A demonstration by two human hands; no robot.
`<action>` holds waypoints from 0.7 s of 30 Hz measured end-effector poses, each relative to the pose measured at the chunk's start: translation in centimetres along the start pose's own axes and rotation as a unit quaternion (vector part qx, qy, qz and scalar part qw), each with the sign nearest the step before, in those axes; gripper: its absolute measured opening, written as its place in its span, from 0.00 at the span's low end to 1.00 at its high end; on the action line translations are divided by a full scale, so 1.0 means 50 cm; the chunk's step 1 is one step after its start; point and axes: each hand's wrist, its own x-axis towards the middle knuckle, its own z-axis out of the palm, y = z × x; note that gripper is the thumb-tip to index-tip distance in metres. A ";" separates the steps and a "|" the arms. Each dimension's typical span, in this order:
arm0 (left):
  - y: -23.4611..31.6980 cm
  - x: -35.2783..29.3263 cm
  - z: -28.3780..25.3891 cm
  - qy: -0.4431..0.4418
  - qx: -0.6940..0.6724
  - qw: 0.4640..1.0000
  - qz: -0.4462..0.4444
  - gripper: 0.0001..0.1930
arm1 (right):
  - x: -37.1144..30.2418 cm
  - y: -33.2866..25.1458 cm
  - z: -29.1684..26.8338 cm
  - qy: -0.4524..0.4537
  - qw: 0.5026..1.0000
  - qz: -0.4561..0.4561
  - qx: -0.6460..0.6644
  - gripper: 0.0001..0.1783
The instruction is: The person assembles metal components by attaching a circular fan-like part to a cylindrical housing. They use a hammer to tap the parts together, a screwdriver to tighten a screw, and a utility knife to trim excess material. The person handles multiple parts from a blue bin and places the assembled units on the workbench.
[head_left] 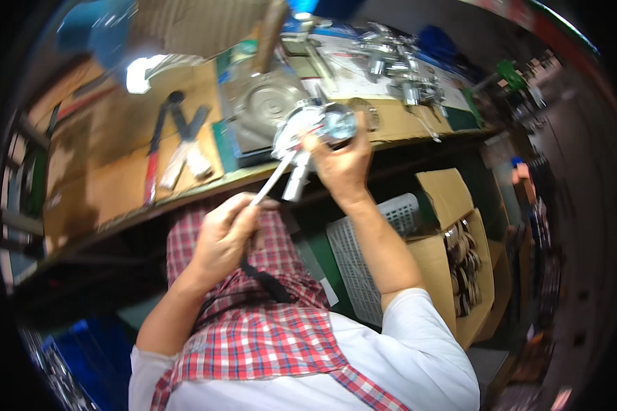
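My right hand (pixel 344 168) is closed round a shiny metal assembly (pixel 296 133) with round, cup-like parts, held over the bench's front edge. A short cylindrical stub (pixel 295 181) points down from it. My left hand (pixel 227 229) is closed on a slim pale rod (pixel 274 179), whose far end reaches the underside of the assembly. Blur hides the rod's exact kind and whether its tip touches the metal. Just behind the assembly is a grey round metal fixture (pixel 271 103) on a flat base. A flat metal disc (pixel 363 113) lies to its right.
Long-handled pliers (pixel 159 140) and another tool with pale handles (pixel 188 154) lie on the cardboard-covered bench (pixel 110 171) at left. Chrome parts (pixel 397 65) are heaped at the back right. Below stand a grey plastic basket (pixel 363 253) and a carton (pixel 487 274) of round parts.
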 end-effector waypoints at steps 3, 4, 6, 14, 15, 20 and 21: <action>-0.007 0.006 0.024 -0.025 -0.032 0.998 0.047 0.15 | 0.027 -0.009 0.025 0.006 0.998 -0.019 0.064 0.24; -0.015 0.015 0.027 -0.039 -0.046 0.996 0.061 0.16 | 0.039 -0.013 0.032 0.000 0.999 -0.027 0.047 0.24; -0.021 0.024 0.025 -0.035 -0.041 0.997 0.059 0.15 | 0.056 -0.007 0.053 -0.007 0.999 -0.039 0.010 0.25; -0.007 0.076 -0.004 0.023 -0.050 0.993 0.105 0.15 | 0.143 0.001 0.140 0.025 0.997 -0.005 -0.075 0.26; -0.005 0.077 -0.007 0.028 -0.054 0.993 0.102 0.16 | 0.146 0.001 0.147 0.022 0.997 -0.006 -0.079 0.27; -0.026 0.080 -0.027 0.049 -0.086 0.990 0.097 0.17 | 0.144 0.015 0.169 0.014 0.993 0.000 -0.113 0.29; -0.029 0.080 -0.029 0.053 -0.082 0.991 0.096 0.17 | 0.143 0.019 0.170 0.014 0.992 -0.006 -0.122 0.29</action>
